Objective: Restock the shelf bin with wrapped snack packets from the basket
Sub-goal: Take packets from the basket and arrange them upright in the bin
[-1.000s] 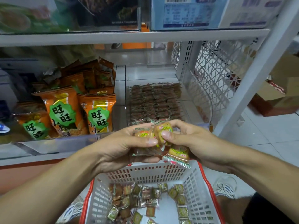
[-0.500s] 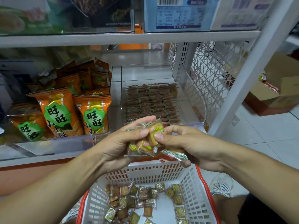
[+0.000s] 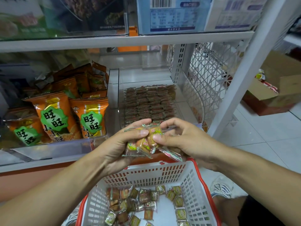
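Clear plastic forms the shelf bin (image 3: 184,88) on the middle shelf, and rows of dark wrapped packets (image 3: 149,103) lie flat across its floor. In front of it, just above its near edge, our two hands meet around a small bunch of wrapped snack packets (image 3: 143,141). Our left hand (image 3: 120,144) curls round the bunch from the left, thumb lying across the top packet, so its grip is closed on the packets. Our right hand (image 3: 184,139) comes in from the right, thumb and forefinger pinching the uppermost packet, while one more packet pokes out beneath its palm. Both grips hold packets; neither is loose.

Below our hands sits the white basket (image 3: 192,190) with its red rim, slotted walls showing, and a scatter of loose packets (image 3: 141,203) lies on its bottom, brownish ones to the left and greenish ones to the right.

Left of the bin, behind a clear front lip, stand orange snack bags (image 3: 88,118) with green labels. A white wire mesh panel (image 3: 206,79) closes the shelf on the right, and beyond it an open cardboard box (image 3: 273,95) rests on the tiled floor (image 3: 260,144).
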Motion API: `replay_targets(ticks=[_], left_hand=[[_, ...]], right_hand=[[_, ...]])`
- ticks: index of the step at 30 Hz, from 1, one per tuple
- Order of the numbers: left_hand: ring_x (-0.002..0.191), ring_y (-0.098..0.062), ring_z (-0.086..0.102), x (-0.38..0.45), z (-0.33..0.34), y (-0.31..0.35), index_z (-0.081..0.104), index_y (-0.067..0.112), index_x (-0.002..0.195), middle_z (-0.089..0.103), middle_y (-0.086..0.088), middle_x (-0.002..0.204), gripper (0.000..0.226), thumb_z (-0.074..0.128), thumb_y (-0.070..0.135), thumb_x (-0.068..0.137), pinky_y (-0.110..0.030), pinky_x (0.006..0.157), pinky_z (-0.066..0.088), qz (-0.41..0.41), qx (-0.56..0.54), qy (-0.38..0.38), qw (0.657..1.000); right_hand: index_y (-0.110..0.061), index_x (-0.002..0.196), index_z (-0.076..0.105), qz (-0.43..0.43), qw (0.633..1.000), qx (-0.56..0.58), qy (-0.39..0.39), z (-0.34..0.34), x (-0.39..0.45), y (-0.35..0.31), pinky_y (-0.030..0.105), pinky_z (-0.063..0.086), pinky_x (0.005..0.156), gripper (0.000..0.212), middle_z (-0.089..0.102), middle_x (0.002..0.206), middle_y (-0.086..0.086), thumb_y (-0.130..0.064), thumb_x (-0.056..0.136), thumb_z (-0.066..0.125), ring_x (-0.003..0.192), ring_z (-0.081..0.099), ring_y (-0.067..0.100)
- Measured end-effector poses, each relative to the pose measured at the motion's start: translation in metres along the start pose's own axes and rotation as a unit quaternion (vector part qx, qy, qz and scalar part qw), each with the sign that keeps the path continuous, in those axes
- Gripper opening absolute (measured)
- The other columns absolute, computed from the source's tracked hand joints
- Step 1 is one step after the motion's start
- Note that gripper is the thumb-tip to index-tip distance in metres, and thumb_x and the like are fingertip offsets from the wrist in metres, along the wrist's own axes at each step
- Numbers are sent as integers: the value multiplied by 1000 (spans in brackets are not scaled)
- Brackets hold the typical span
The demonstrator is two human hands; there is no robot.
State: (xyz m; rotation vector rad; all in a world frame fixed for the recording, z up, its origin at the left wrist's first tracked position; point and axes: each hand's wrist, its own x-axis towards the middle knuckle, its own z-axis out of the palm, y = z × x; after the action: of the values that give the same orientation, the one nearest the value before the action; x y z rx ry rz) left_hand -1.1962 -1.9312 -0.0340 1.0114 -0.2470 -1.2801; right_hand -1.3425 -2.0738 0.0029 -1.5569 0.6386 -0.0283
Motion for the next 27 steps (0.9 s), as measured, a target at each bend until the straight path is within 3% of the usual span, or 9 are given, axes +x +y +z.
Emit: replay_targets(ticks=[4,8,10,12,17,20,22,24,27], left_hand=[[95,-32,74,-1,2,-2,77,19,113,73,-20,123,46,78,6,70,-45,84,60,-2,56,12,998],[95,-32,75,-3,4,-3,74,14,116,72,-22,122,51,84,7,66,-44,83,61,0,44,12,999],[96,-32,75,-3,7,-3,75,11,117,72,-22,122,71,98,11,51,-45,84,62,9,6,14,1000],[110,-35,71,-3,10,-3,72,8,125,69,-25,128,92,104,14,39,-51,98,56,17,-39,20,999],[130,-38,58,-1,17,-3,51,-4,144,57,-33,140,113,102,5,43,-50,104,53,21,-154,2,988],[146,-41,40,1,22,-3,41,-5,150,45,-34,151,115,99,3,51,-51,123,31,21,-188,-14,982],[143,-40,45,1,21,-1,44,-3,149,48,-32,149,113,98,1,50,-50,123,31,22,-208,-12,978],[126,-38,62,1,17,0,55,-3,141,60,-31,138,106,99,-2,45,-50,111,47,23,-218,-4,976],[96,-33,76,-1,12,0,76,-1,114,73,-26,115,76,100,-3,41,-51,95,56,35,-198,-2,980]], right_hand=[[-31,95,74,-98,988,-108,48,-9,1,1,11,51,68,39,74,89,-9,-34,61,94,75,66,-5],[-21,97,76,-53,999,-4,2,-7,0,1,19,55,65,36,76,84,-7,-21,65,92,75,71,5],[-19,93,73,6,994,102,-46,-1,-2,0,23,53,53,36,77,90,5,-29,62,89,69,70,14],[-22,89,70,37,989,133,-47,6,-3,2,19,35,36,40,72,86,6,-44,60,85,58,56,11],[-16,106,67,53,986,159,-18,13,0,1,17,24,32,64,61,80,4,-53,57,84,51,40,9],[-15,102,67,53,989,136,-25,11,0,-4,17,25,31,61,55,78,6,-56,59,82,48,37,9],[-14,102,69,47,988,144,-41,7,2,-7,17,27,31,55,54,71,4,-55,67,79,49,38,8],[-11,103,73,38,984,168,-38,2,2,-11,17,32,33,46,60,66,1,-50,79,73,50,44,7],[-6,100,78,21,969,245,-9,-11,4,-18,22,51,50,23,72,78,5,-23,88,69,62,63,11]])
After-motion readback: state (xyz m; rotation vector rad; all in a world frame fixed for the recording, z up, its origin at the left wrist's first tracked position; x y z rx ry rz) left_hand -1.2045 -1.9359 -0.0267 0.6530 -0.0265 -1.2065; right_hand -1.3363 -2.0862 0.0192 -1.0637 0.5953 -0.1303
